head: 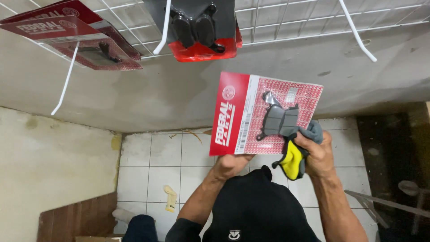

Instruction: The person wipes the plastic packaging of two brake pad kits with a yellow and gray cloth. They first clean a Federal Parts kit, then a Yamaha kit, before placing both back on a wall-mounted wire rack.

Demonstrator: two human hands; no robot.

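Above tiled floor, left hand (229,165) fingers clamping glossy red blister card (264,116), right hand (317,154) gripping grey-yellow cloth (296,157)

showing glossy red-and-white card under clear shiny plastic on the blister pack (264,114), with matt grey pads (280,120) sealed inside. looking soft and matt, a grey and yellow cloth (295,154). gleaming smooth and white-coated, the wire rack (286,20). appearing rough, stained and dull, the plaster wall (148,94). shining faintly, the white glazed floor tiles (156,161). lying matt and grainy, a brown wooden board (76,219).
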